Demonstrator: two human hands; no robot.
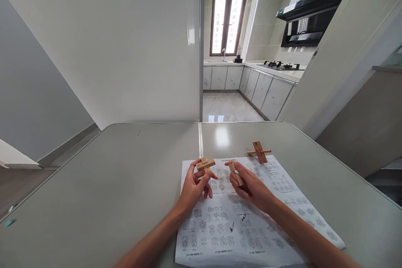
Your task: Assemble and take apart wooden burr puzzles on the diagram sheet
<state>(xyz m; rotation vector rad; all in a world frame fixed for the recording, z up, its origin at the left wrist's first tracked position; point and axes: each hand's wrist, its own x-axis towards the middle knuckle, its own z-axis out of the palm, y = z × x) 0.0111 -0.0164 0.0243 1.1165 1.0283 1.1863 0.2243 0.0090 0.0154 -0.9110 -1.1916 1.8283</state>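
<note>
My left hand [197, 182] is closed around a small cluster of interlocked wooden puzzle pieces [205, 163], held above the printed sheet. In my right hand [250, 182] a single notched wooden puzzle piece [235, 174] is gripped between thumb and fingers, tilted. The two hands are a short way apart, and their pieces do not touch. Beneath them lies a large instruction sheet [220, 232] with rows of small line drawings and a couple of dark tick marks. Past its far edge, a flat numbered wooden piece crossed by a thin rod [259, 152] rests by itself.
The grey table [125, 192] has rounded far corners and a seam across it. A small teal object [9, 222] is at its left edge. Beyond stand a white panel [141, 42] and a kitchen with cabinets [260, 88], a stove [281, 65] and a window [228, 19].
</note>
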